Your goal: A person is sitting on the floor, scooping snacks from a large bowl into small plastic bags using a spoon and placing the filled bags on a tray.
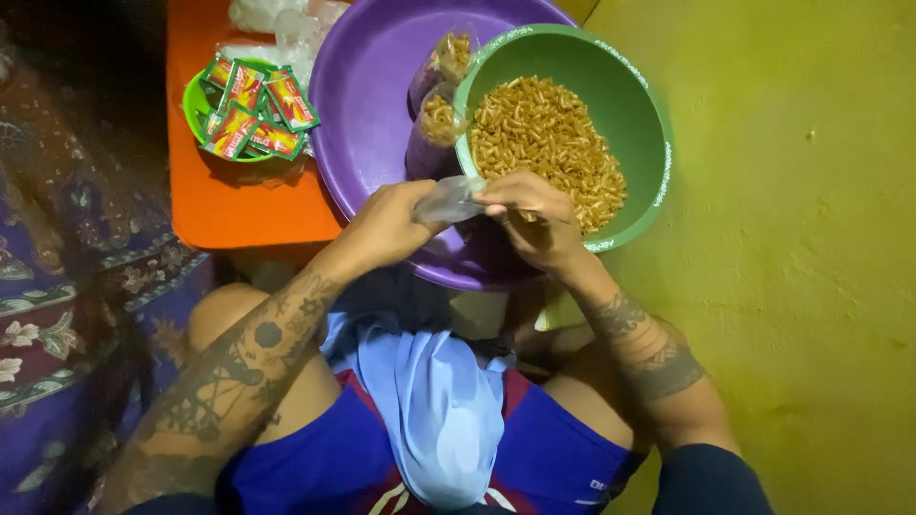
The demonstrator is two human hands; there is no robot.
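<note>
Both my hands meet over the near rim of a green bowl [641,105] full of golden fried noodle snack [546,133]. My left hand [386,224] and my right hand [534,217] pinch a small clear plastic bag [448,198] between them. The green bowl rests inside a big purple basin [367,81]. Two filled clear bags of snack [441,91] stand in the basin against the bowl's left side.
A small green bowl [198,103] heaped with red and green sachets [256,110] sits on an orange tray [224,205] at the left. Clear plastic bags [281,19] lie at the tray's far end. Patterned cloth covers the left; yellow floor lies to the right.
</note>
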